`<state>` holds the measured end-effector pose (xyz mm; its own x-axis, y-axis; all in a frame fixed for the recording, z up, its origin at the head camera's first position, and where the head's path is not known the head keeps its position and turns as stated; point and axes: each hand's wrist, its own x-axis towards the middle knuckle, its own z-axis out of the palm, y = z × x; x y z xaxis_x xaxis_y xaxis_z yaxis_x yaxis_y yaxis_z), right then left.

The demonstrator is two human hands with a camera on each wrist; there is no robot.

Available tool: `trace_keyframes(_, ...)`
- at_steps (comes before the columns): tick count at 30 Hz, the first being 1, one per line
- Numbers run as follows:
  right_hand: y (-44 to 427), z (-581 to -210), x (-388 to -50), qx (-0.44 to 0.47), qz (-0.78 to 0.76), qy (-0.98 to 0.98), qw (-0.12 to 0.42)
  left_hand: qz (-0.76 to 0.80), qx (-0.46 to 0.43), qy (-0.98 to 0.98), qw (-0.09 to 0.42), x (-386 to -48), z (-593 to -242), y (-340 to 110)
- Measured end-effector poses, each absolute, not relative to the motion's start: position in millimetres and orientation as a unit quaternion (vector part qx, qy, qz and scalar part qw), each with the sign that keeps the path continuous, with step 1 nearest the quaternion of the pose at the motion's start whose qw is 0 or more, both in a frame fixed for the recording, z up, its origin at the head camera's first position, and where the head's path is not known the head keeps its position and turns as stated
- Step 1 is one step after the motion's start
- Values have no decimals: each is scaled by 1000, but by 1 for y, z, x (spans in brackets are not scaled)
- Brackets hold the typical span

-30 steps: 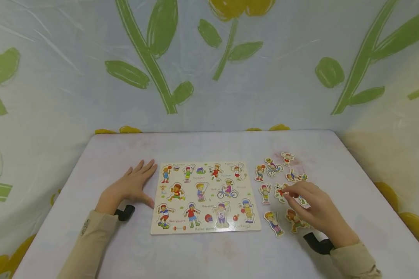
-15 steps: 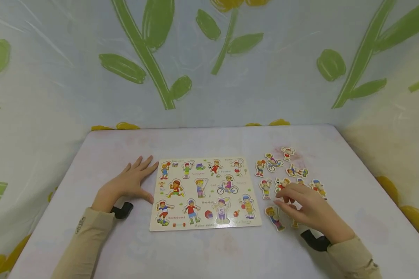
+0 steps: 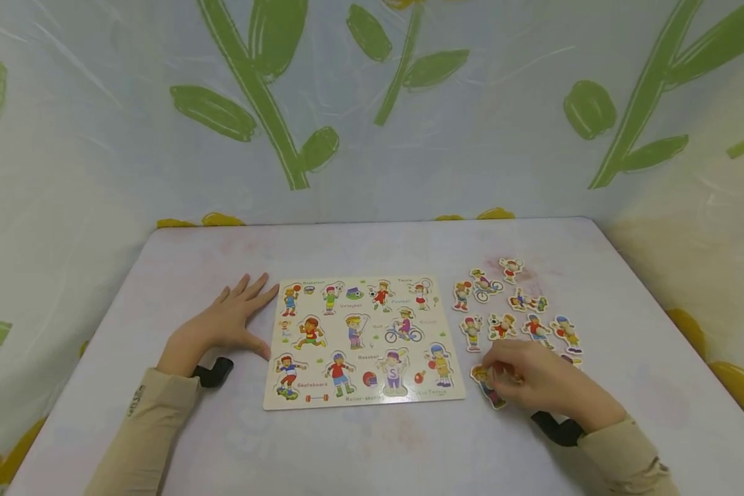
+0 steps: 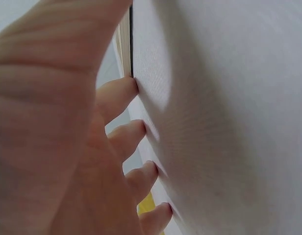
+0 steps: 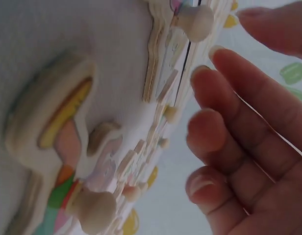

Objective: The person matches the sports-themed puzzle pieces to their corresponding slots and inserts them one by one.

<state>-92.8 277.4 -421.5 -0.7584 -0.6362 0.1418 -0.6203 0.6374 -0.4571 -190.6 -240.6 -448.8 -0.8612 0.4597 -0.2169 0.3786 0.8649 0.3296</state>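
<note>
Off the board [image 3: 313,307] at three o'clock, pieces [image 3: 470,333] are waiting, seemingly none fitted; right grip [image 3: 536,377] is hovering narrow, empty; left grip [image 3: 226,321], wide.

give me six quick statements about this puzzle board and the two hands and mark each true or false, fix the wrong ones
1. The left hand is beside the left edge of the puzzle board. True.
2. Wooden knobs stand out from loose figure pieces. True.
3. The loose figure pieces lie to the left of the puzzle board. False: they lie to its right.
4. The right hand is gripping a knob. False: in the right wrist view its fingertips are apart from the knobs.
5. The bicycle piece lies loose on the table. True.
6. Both sleeves are black. False: they are beige.
</note>
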Motion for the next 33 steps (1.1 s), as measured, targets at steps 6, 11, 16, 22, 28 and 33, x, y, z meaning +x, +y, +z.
trace_keyframes(6,275,-428,-95,-372,-260,890,52,139,218,955,147,-190,-449,-242)
trace_keyframes(11,274,-432,-96,-385,-271,881,42,140,217,955,148,-190,-448,-241)
trace_keyframes(16,272,-434,-96,-386,-269,882,33,143,217,955,147,-190,-449,-241)
trace_keyframes(22,272,-432,-94,-366,-265,891,52,143,214,955,151,-189,-451,-241)
trace_keyframes(28,270,-432,-94,-373,-270,887,40,143,213,954,156,-190,-452,-243)
trace_keyframes(33,269,-430,-95,-378,-272,884,35,146,215,952,160,-190,-451,-244)
